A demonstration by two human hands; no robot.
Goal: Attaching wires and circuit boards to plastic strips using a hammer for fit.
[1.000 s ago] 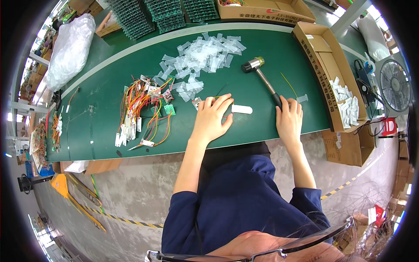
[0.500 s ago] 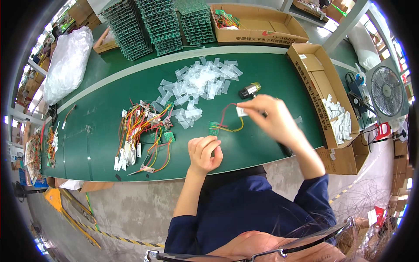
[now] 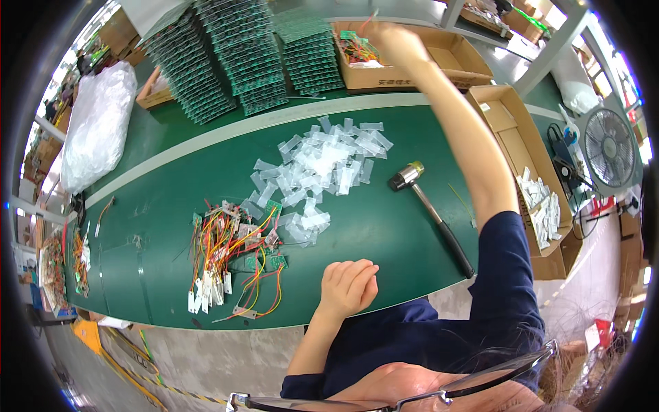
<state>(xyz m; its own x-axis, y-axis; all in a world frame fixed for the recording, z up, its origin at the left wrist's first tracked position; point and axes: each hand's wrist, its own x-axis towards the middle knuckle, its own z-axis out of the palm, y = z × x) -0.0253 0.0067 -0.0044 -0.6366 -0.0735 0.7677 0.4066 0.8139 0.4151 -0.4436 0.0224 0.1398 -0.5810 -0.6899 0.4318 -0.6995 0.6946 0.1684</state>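
My right hand is stretched far forward over the left end of the back cardboard box, blurred by motion. A thin red wire sticks up at its fingertips; whatever hangs from it is hidden. Wired green circuit boards lie in that box beside the hand. My left hand rests closed at the table's near edge, fingers curled, with nothing visible in it. To its left is a heap of wired boards with white tags. Ahead of it lies a pile of clear plastic pieces.
A mallet with a black handle lies under my right forearm. At the right, a long carton holds white pieces, with a fan beyond. Tall stacks of green circuit boards and a plastic-wrapped bundle stand behind.
My right hand has swung from the table's middle to the back box. The wired board near my left hand has left the tabletop. My left hand has drawn closed; the whole view has shifted.
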